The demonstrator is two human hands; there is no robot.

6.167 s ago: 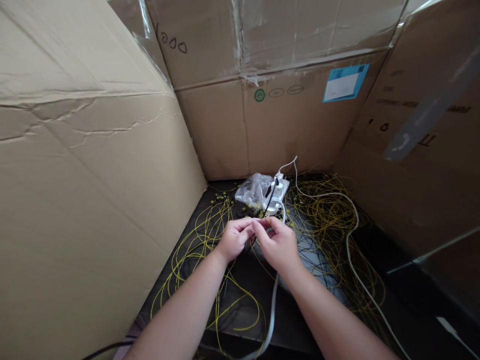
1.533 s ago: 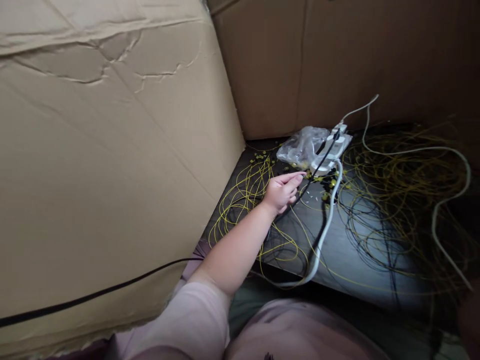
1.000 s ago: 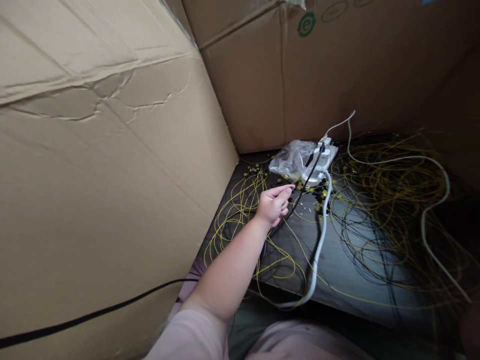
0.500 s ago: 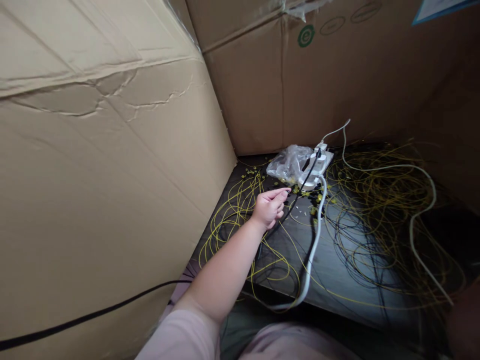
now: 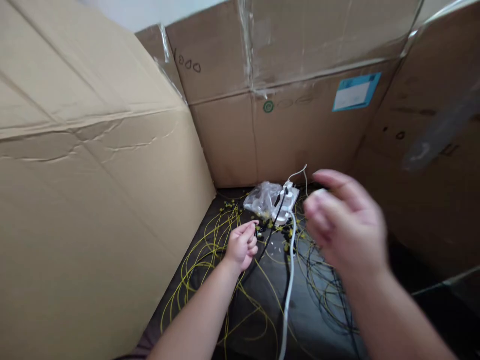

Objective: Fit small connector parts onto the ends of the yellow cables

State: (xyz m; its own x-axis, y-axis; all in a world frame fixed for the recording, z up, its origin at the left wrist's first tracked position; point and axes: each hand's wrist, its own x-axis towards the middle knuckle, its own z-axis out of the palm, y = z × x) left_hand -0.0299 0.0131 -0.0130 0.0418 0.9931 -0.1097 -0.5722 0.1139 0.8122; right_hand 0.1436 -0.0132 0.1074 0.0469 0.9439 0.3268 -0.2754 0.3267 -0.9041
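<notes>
My left hand (image 5: 243, 245) reaches over the dark tabletop (image 5: 270, 292) with thumb and forefinger pinched together. A small dark bit shows at its fingertips, too small to name. Closer to the camera, my right hand (image 5: 347, 225) is raised with curled fingers and smeared by motion, so I cannot tell whether anything is in it. Thin yellow wires (image 5: 191, 265) lie in loose loops under and left of my left hand. Small yellow and black pieces (image 5: 288, 239) are scattered just beyond its fingers, beside a white power strip (image 5: 282, 214) with plugs in it.
A crumpled clear plastic bag (image 5: 260, 197) lies against the power strip. A thick white cord (image 5: 288, 295) runs toward me, with a black cable (image 5: 270, 235) beside it. Tangled dark wires (image 5: 326, 285) are at right. Tall cardboard boxes (image 5: 225, 145) wall in the back and sides.
My right hand has come up into view from the lower right. The camera's view has tilted upward, showing more of the boxes. My left hand stays pinched near the power strip.
</notes>
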